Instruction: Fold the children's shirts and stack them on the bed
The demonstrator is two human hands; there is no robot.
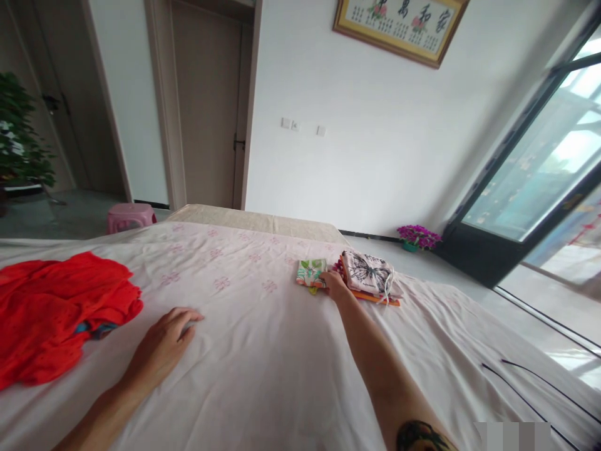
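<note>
Cloth [307, 270], folded small and printed in green and white, lies on the pale bedsheet [263, 357] in my head view, just left of a folded stack topped by a butterfly-print cloth [369, 274]. What I can see of it is nearly square, so I can't settle its long axis; its near edge runs left to right, dipping slightly at the right. The butterfly-print cloth stretches plainly left to right, its right end lower, a white tie across it.

My right hand [334, 283] covers the small fold's right edge. Its fingertips are hidden from me, so whether they pinch the fabric or only touch it I cannot tell. An orange layer [395, 303] shows only as a strip under the stack. A dark patterned patch [422, 436] on my right forearm is cut off by the bottom edge, and I can't make out what it is.

That right arm reaches far forward, slanting leftward, nearly straight. My left hand [171, 335] sits low over the sheet, palm down, fingers loosely curved and holding nothing, a narrow gap at the thumb, near the crumpled red cloth [70, 307].
</note>
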